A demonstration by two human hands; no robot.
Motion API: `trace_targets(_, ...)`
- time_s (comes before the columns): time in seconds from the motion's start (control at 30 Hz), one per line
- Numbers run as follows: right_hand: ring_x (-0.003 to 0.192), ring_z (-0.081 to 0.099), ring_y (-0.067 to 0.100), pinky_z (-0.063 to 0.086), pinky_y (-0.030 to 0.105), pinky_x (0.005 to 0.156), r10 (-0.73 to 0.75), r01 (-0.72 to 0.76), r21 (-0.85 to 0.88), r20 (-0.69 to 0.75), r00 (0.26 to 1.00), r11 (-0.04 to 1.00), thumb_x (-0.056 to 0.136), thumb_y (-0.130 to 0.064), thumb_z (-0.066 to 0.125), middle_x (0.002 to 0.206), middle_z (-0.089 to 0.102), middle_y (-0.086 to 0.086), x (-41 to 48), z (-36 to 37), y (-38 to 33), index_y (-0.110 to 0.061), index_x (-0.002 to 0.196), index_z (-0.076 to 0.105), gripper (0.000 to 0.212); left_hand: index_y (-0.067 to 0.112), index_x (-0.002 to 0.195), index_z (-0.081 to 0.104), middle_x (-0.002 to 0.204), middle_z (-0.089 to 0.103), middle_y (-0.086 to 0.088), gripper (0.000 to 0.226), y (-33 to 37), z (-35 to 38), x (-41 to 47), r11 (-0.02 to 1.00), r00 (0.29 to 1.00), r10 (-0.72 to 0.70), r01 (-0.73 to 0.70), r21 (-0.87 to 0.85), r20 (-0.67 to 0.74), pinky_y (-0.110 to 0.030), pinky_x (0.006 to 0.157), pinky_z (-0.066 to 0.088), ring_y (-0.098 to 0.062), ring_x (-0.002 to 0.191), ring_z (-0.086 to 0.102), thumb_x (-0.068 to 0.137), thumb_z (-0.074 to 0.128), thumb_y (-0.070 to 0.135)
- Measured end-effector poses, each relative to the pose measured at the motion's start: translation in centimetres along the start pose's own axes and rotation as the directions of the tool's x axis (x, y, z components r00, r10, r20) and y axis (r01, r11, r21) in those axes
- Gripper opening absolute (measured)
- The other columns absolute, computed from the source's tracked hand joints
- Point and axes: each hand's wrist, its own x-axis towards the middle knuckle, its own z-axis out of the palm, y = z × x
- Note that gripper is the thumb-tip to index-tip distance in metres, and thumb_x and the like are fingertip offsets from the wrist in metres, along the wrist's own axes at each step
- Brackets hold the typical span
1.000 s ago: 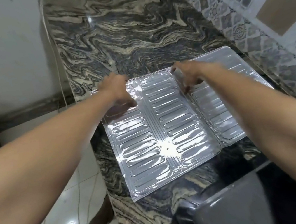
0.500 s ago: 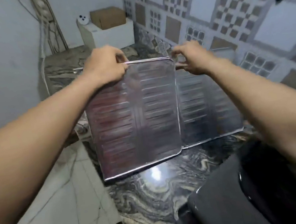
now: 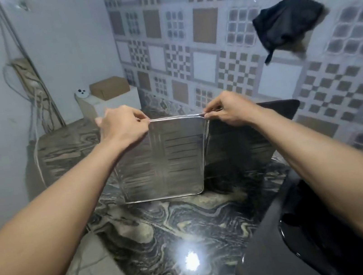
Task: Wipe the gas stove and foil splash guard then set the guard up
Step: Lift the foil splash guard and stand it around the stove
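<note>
The foil splash guard (image 3: 163,161) stands upright on the marble counter, its shiny ribbed panel facing me and a darker panel folded back at the right. My left hand (image 3: 121,125) pinches the top edge at the left corner. At the fold on the right, my right hand (image 3: 228,108) pinches the same top edge. The black gas stove (image 3: 289,251) fills the lower right corner, only partly in view.
The swirled marble counter (image 3: 166,230) runs toward a white box with a cardboard box (image 3: 109,87) on it. A patterned tile wall (image 3: 207,38) is at the right, with a black cloth (image 3: 283,23) hanging on it. Cables (image 3: 32,101) hang at the left wall.
The guard was lying flat on the counter; both hands lifted it by its far edge and stood it upright. Its bottom edge now rests farther back on the counter.
</note>
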Motion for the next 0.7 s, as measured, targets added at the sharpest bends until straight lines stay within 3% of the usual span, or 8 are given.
trace_targets(0.1,0.088,0.067,0.008,0.054,0.032,0.085,0.008,-0.007,0.029,-0.027,1.000,1.000,0.086,-0.034,0.072,0.095,0.076,-0.003,0.1,0.4,0.1,-0.024,0.100,0.078,0.017,0.032,0.086,0.078,0.097,0.073,0.000,0.019,0.3,1.7,-0.5,0.997,0.987,-0.081,0.079,-0.022,-0.139,-0.047,0.097,0.032,-0.034,0.116,0.048,0.085,0.060,0.038)
trace_targets(0.2,0.093,0.064,0.008,0.047,0.027,0.082,0.004,-0.004,0.024,-0.010,1.000,1.000,0.088,-0.034,0.070,0.103,0.075,-0.003,0.6,0.2,0.1,-0.025,0.102,0.077,0.018,0.026,0.113,0.071,0.135,0.053,-0.009,0.033,1.2,3.5,-1.0,0.971,0.947,-0.228,0.205,-0.121,-0.227,-0.052,0.108,0.025,-0.035,0.133,0.032,0.083,0.063,0.039)
trace_targets(0.27,0.096,0.059,0.007,0.042,0.025,0.085,0.005,-0.005,0.015,-0.008,1.000,1.000,0.091,-0.030,0.067,0.110,0.073,-0.002,1.0,0.2,0.2,-0.023,0.108,0.075,0.020,0.019,0.147,0.039,0.160,0.013,-0.020,0.077,2.0,4.4,-1.2,0.918,0.902,-0.369,0.317,-0.237,-0.223,-0.055,0.116,0.016,-0.042,0.145,0.014,0.080,0.068,0.044)
trace_targets(0.3,0.096,0.057,0.006,0.040,0.024,0.086,0.004,-0.004,0.002,-0.004,1.000,1.000,0.093,-0.027,0.064,0.113,0.072,-0.001,1.3,0.3,0.2,-0.022,0.111,0.074,0.021,0.016,0.155,0.017,0.162,-0.005,-0.023,0.097,2.5,4.7,-1.2,0.871,0.873,-0.448,0.377,-0.314,-0.193,-0.055,0.117,0.011,-0.043,0.148,0.006,0.079,0.070,0.047)
trace_targets(0.37,0.098,0.054,0.006,0.037,0.023,0.086,0.004,-0.004,-0.027,0.016,1.000,1.000,0.095,-0.023,0.060,0.117,0.071,0.000,1.8,0.4,0.2,-0.020,0.116,0.072,0.023,0.007,0.155,-0.011,0.159,-0.020,-0.026,0.123,3.7,4.9,-0.9,0.692,0.787,-0.615,0.507,-0.515,-0.051,-0.053,0.118,0.002,-0.043,0.149,-0.005,0.077,0.075,0.049)
trace_targets(0.43,0.100,0.053,0.006,0.037,0.023,0.088,0.009,-0.007,-0.031,0.043,0.999,0.999,0.097,-0.021,0.058,0.121,0.069,0.000,2.3,0.4,0.3,-0.020,0.119,0.069,0.025,0.001,0.151,-0.019,0.160,-0.020,-0.026,0.131,4.5,5.0,-0.4,0.495,0.720,-0.681,0.587,-0.641,0.133,-0.051,0.118,-0.003,-0.040,0.149,-0.012,0.077,0.077,0.049)
trace_targets(0.6,0.105,0.056,0.008,0.036,0.023,0.086,-0.001,0.003,-0.026,0.075,0.997,1.000,0.098,-0.017,0.056,0.122,0.068,-0.002,2.9,0.1,0.7,-0.019,0.123,0.066,0.028,0.005,0.151,-0.023,0.163,-0.005,-0.023,0.124,4.7,5.6,0.2,0.447,0.748,-0.601,0.605,-0.658,0.280,-0.046,0.122,0.007,-0.034,0.151,0.002,0.083,0.075,0.039)
trace_targets(0.7,0.112,0.058,0.014,0.044,0.029,0.093,-0.010,0.021,-0.108,0.104,0.995,0.994,0.095,-0.011,0.056,0.131,0.063,0.000,2.6,0.4,0.7,-0.026,0.131,0.059,0.039,0.009,0.154,-0.013,0.164,0.007,-0.017,0.096,4.6,5.2,1.1,0.332,0.700,-0.650,0.611,-0.719,0.295,-0.046,0.120,0.017,-0.030,0.148,0.023,0.091,0.058,0.024)
